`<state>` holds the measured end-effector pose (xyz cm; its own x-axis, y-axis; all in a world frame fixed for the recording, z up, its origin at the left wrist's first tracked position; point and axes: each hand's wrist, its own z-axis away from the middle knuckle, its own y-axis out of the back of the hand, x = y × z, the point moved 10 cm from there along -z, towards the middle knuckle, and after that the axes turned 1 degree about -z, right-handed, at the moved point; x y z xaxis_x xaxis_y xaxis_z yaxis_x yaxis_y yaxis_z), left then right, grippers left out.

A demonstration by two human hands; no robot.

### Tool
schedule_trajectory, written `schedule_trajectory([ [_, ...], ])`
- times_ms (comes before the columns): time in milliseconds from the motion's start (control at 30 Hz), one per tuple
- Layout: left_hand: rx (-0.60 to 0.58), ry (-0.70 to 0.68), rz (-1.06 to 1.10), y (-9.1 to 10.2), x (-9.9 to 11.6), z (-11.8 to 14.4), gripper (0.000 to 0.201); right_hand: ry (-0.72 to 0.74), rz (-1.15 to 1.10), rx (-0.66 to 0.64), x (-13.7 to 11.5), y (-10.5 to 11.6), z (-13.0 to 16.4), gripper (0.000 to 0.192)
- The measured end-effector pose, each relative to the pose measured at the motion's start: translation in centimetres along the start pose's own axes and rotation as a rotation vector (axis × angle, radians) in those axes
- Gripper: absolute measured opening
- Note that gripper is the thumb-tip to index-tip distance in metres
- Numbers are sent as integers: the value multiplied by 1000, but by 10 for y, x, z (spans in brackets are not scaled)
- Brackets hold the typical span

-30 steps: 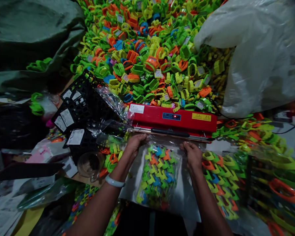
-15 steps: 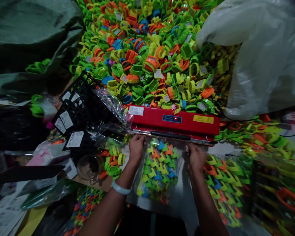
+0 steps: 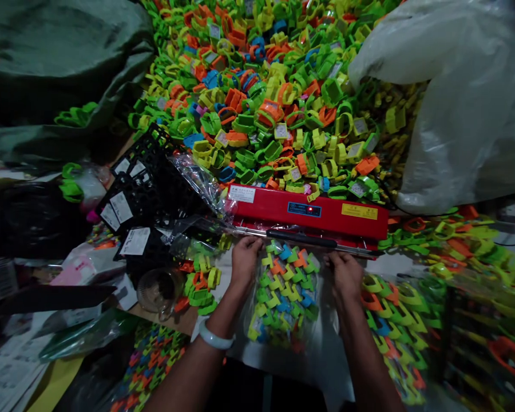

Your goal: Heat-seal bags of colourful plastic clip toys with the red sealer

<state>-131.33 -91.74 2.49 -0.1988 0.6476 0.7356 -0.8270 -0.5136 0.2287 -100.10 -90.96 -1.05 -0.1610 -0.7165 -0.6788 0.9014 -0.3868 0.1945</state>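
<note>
A clear plastic bag [image 3: 285, 297] packed with rows of green, yellow, orange and blue plastic pieces lies in front of me. My left hand [image 3: 245, 260] pinches its upper left corner, and my right hand [image 3: 345, 273] pinches the upper right corner. Both hands have their fingers closed. The bag's top edge lies at the front of a red bag sealer [image 3: 309, 217], under or against its metal bar with the black grip [image 3: 301, 237]; which of these I cannot tell. A small red light glows on the sealer's panel.
Behind the sealer rises a big heap of toy-watch-like plastic pieces [image 3: 257, 109]. Black plastic trays [image 3: 150, 183] with labels lie left, near a clear cup [image 3: 159, 290]. Another filled bag [image 3: 392, 337] lies right. A white sack [image 3: 463, 109] and a green sack [image 3: 64, 63] flank the heap.
The view has shifted slightly, so everything sits a little further right. Both hands keep hold of the bag's top corners at the sealer.
</note>
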Motion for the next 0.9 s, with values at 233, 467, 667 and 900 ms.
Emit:
schedule_trajectory([
  [233, 57, -75, -177, 19, 12, 7, 22, 782, 621, 8, -114, -18, 45, 28],
  [467, 53, -508, -909, 4, 90, 16, 26, 796, 1146, -521, -103, -109, 26, 12],
  [667, -110, -537, -1348, -45, 98, -10, 18, 731, 1168, -450, -96, -108, 26, 13],
  [900, -159, -588, -1354, -65, 94, -9, 22, 791, 1101, -375, -99, -105, 34, 16],
])
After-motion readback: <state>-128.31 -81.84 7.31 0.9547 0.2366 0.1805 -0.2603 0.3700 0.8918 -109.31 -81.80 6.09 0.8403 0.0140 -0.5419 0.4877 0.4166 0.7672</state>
